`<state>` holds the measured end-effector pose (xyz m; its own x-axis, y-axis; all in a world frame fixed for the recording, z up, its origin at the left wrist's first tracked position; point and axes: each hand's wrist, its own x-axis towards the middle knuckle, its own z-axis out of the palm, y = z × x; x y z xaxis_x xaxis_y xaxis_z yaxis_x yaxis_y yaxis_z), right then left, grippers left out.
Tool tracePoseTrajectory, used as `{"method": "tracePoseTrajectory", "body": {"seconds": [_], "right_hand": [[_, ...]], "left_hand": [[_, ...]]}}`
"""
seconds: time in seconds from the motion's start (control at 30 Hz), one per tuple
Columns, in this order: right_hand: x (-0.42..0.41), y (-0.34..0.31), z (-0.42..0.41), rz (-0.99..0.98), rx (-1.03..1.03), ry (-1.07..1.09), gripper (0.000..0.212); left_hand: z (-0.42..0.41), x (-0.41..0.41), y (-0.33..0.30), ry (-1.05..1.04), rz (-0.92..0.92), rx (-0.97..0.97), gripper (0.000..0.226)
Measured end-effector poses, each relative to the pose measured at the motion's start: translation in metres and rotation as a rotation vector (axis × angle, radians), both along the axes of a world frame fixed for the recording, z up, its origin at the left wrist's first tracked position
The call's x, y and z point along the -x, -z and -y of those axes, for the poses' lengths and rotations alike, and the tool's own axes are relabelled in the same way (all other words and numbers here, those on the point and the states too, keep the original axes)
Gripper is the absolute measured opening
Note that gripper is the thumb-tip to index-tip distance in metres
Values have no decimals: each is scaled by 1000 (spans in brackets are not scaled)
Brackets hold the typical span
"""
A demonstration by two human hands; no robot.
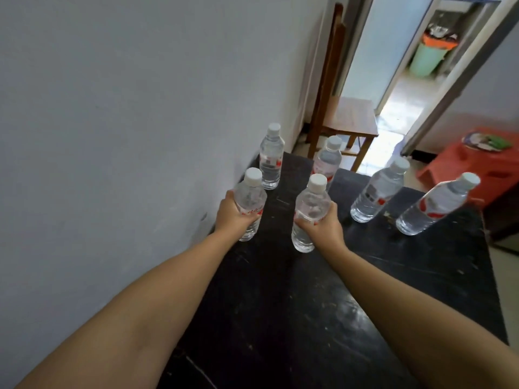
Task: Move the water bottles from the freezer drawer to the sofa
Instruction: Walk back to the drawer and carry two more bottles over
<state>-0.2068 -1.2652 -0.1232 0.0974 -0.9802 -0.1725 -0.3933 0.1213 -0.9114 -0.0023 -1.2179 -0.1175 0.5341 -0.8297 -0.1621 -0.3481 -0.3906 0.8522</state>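
Two water bottles are being held upright over the dark counter [365,290], just in front of the four bottles standing on it; the left bottle [250,203] is being wrapped mid-body by the left grip [231,214]; the right bottle [309,211] is being clasped likewise by the right grip [323,226]; thin, full, probably slick plastic is being judged best taken at the label band.

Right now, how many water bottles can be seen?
6. One in the left hand, one in the right hand, and four standing free on the dark surface behind them. None looks hidden.
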Motion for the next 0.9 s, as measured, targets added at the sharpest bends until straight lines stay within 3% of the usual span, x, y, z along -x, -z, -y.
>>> {"method": "tracePoseTrajectory", "body": {"seconds": [0.3,0.9], "right_hand": [[-2,31,0,57,-14,21,73],[4,40,7,54,-4,-59,79]], "left_hand": [[21,0,26,17,-160,49,75],[19,2,40,106,-124,97,77]]}}
